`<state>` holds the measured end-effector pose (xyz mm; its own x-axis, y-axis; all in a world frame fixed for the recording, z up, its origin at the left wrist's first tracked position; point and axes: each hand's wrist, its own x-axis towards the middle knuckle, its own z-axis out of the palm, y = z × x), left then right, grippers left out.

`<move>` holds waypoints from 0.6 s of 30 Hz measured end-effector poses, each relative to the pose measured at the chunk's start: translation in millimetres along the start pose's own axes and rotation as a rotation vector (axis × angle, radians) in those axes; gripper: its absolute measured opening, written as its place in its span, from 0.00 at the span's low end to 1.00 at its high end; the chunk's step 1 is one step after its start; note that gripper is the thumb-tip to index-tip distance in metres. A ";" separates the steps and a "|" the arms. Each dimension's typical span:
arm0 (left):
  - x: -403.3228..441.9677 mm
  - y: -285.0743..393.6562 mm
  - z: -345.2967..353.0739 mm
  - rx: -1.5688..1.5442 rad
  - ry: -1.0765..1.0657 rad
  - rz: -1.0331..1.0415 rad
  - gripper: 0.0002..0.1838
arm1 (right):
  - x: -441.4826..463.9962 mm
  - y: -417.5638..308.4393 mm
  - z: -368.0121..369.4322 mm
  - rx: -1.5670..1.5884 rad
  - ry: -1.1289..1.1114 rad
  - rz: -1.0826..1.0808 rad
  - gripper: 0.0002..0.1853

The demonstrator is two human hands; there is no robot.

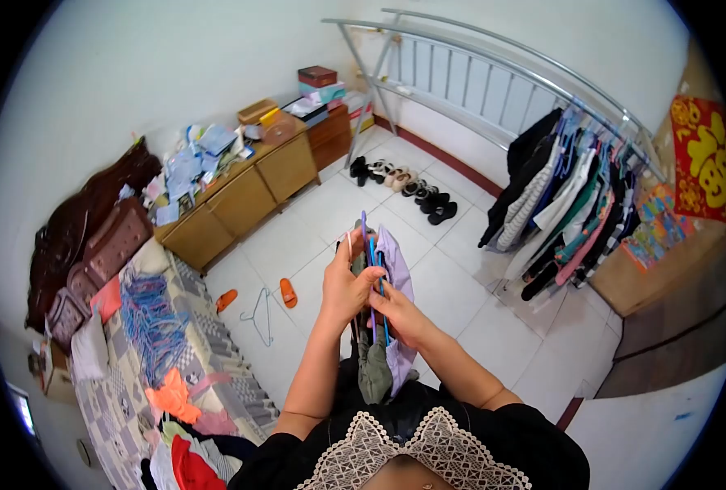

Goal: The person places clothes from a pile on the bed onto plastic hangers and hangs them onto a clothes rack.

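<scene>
Both hands are together in front of the chest, around several hangers (373, 257) in purple and blue. My left hand (348, 282) is closed on the hangers from the left side, near their tops. Against it from the right, my right hand (400, 314) is closed round the same bundle. A lavender garment (397, 261) hangs on the right of the bundle, and a dark green garment (374, 371) hangs below the hands. The parts of the hangers inside the fingers are hidden.
At the left, a bed (106, 416) bears a pile of blue hangers (155, 322) and clothes (191, 461). A blue hanger (258, 317) and orange slippers (288, 292) lie on the floor. Shoes (404, 180) stand in a row near a metal rack (461, 49) with hanging clothes (571, 196).
</scene>
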<state>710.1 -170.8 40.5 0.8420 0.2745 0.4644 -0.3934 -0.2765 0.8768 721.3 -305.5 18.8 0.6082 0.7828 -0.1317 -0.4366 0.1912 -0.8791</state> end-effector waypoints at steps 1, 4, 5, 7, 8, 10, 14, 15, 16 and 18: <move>7.3 -4.1 9.3 -0.030 -0.049 -0.040 0.35 | 0.4 -2.2 -11.1 -0.064 0.008 -0.007 0.23; 29.7 0.7 39.0 -0.089 -0.100 -0.136 0.27 | 2.5 -14.6 -32.8 -0.054 0.111 -0.058 0.22; 37.9 -2.7 49.9 -0.096 -0.096 -0.198 0.25 | 4.4 -17.9 -40.3 -0.038 0.168 -0.086 0.21; 57.4 -16.7 71.6 -0.177 -0.029 -0.327 0.18 | 16.1 -15.9 -64.4 -0.055 0.177 -0.126 0.21; 68.5 -32.2 78.9 -0.066 -0.027 -0.254 0.15 | 22.9 -15.9 -74.1 -0.062 0.209 -0.163 0.21; 95.3 -45.6 97.0 0.005 -0.026 -0.182 0.09 | 37.6 -24.6 -95.1 -0.068 0.276 -0.204 0.16; 165.0 -52.4 134.2 -0.437 -0.296 -0.175 0.16 | 68.2 -70.3 -134.9 -0.305 0.442 -0.245 0.10; 184.7 -49.4 140.9 -0.454 -0.316 -0.162 0.16 | 74.8 -89.4 -139.6 -0.316 0.464 -0.260 0.10; 203.2 -48.5 146.4 -0.598 -0.378 -0.107 0.13 | 79.1 -109.7 -142.4 -0.397 0.473 -0.277 0.10; 239.1 -43.5 148.3 -0.671 -0.458 0.000 0.10 | 95.4 -139.5 -144.8 -0.466 0.529 -0.325 0.10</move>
<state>983.3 -229.7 94.8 0.8524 -0.1698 0.4945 -0.4083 0.3747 0.8324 936.2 -343.3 62.6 0.9449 0.3203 0.0675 0.0703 0.0026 -0.9975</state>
